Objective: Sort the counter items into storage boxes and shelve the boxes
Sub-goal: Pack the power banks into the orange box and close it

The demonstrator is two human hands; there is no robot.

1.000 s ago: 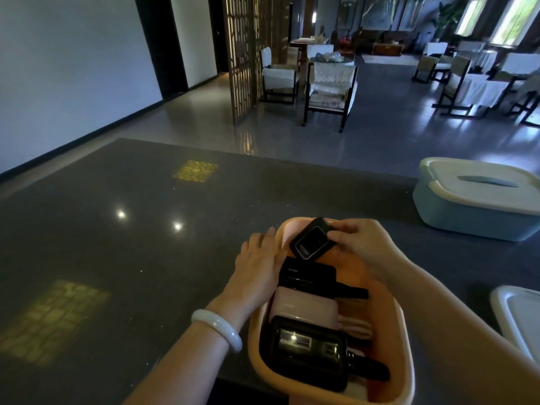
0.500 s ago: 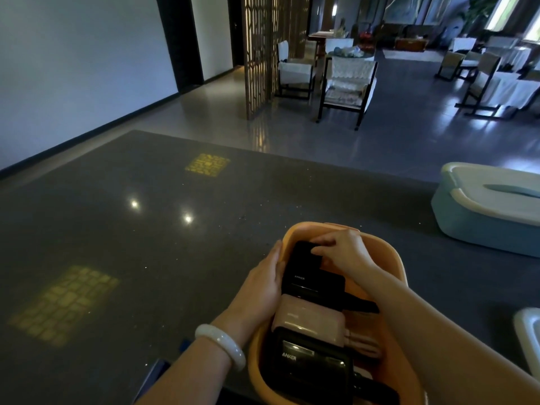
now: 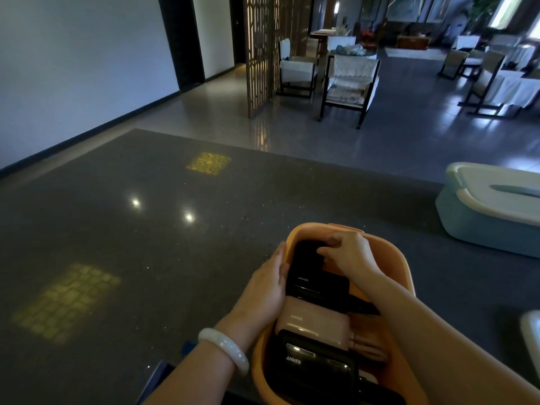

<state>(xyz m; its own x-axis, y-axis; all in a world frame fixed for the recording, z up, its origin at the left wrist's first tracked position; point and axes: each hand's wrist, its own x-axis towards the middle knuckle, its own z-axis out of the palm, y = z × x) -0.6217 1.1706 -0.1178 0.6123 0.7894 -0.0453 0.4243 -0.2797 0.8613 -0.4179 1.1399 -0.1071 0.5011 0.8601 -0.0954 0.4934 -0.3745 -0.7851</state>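
— Dim in here, isn't it? That pale wall [image 3: 73, 68] runs bare along the left, above a glossy grey floor [image 3: 409, 135].

— Yes. A wooden lattice screen [image 3: 263, 54] stands mid-room, white-cushioned chairs [image 3: 349, 80] just beyond it, and bright windows [image 3: 502, 10] glow far right.

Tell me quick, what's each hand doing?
Left hand: open, resting on the orange box's left rim.
Right hand: fingers curled on a black item inside.

Orange box [image 3: 403, 267], black and pink chargers [image 3: 317, 287], speckled dark counter [image 3: 146, 229].
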